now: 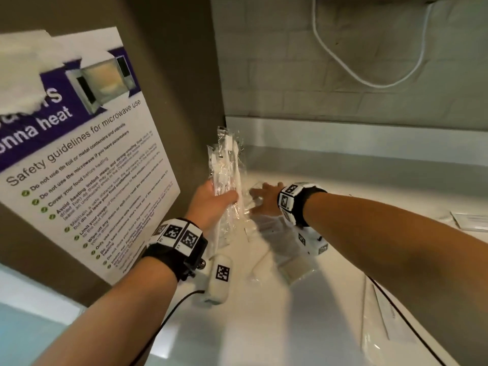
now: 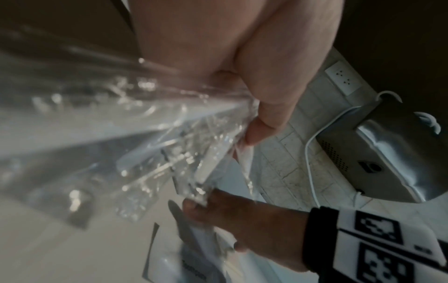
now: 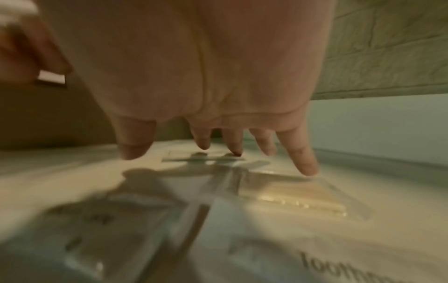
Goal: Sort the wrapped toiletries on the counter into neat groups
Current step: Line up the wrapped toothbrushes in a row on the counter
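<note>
My left hand [image 1: 211,199] grips a bundle of clear-wrapped white toothbrushes [image 1: 227,167], held upright near the brown side wall; the left wrist view shows the thumb [image 2: 274,107] pinching the wrappers [image 2: 169,149]. My right hand [image 1: 264,199] reaches over the white counter [image 1: 303,299] just right of the bundle, fingers spread and straight. In the right wrist view its fingertips [image 3: 308,168] hover just above or touch flat clear packets [image 3: 286,191] on the counter; contact is unclear. A wrapped toothbrush pack with printed lettering [image 3: 334,268] lies nearer the camera.
A safety poster [image 1: 87,159] hangs on the brown wall at left. More wrapped packets lie at the right edge [image 1: 472,220] and front right [image 1: 383,320] of the counter. A white cable [image 1: 369,75] hangs on the tiled back wall.
</note>
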`<state>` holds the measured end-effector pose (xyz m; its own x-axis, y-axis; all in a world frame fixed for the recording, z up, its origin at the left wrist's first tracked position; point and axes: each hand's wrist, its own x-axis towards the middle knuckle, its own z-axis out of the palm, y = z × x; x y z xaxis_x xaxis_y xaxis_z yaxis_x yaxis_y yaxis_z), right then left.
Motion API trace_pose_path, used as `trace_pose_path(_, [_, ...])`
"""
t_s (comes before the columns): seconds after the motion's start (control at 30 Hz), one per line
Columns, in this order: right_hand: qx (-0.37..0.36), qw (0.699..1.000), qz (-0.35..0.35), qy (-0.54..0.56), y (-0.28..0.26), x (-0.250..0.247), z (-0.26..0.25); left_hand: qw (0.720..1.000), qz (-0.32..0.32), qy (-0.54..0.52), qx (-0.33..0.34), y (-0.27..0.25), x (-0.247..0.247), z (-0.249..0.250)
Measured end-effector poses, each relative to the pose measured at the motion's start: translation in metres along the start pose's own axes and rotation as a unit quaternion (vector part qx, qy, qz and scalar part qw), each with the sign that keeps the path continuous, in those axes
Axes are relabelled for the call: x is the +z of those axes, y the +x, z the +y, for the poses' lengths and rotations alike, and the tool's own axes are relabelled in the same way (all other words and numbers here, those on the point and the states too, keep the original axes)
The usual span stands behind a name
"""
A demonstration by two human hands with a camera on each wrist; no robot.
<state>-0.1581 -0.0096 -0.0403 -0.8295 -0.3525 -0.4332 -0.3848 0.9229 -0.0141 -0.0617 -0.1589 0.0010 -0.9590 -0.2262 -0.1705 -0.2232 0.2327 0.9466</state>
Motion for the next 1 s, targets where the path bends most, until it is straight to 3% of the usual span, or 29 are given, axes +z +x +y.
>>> trace_pose_path(0.13, [-0.005, 1.0, -0.014, -0.015, -0.01, 0.008, 0.002, 1.0, -0.007, 0.002, -0.004, 0.003, 0.0, -0.007])
trace_pose_path(0.4, [-0.064, 0.997, 0.001, -0.034, -0.087, 0.052, 0.028, 0.999, -0.054, 0.008, 0.005, -0.005, 0.012, -0.01])
trace_pose_path(0.47, [-0.061, 0.997, -0.027, -0.037, -0.102, 0.063, 0.034, 0.997, -0.069, 0.014, 0.009, -0.007, 0.017, -0.01])
trace_pose_path(0.57, [-0.026, 0.997, -0.067, 0.017, -0.133, 0.073, 0.045, 0.995, -0.099, 0.023, 0.017, -0.01, 0.027, -0.01])
trace_pose_path(0.73, [-0.04, 0.995, -0.079, 0.053, -0.179, 0.072, 0.061, 0.991, -0.13, 0.025, -0.002, -0.014, 0.043, -0.01])
trace_pose_path(0.83, [-0.02, 0.991, -0.044, 0.122, -0.178, 0.052, 0.06, 0.988, -0.152, 0.031, -0.024, -0.015, 0.052, -0.012])
trace_pose_path(1.0, [-0.002, 0.989, 0.053, 0.135, -0.139, 0.018, 0.043, 0.984, -0.155, 0.075, -0.054, -0.001, 0.066, -0.018])
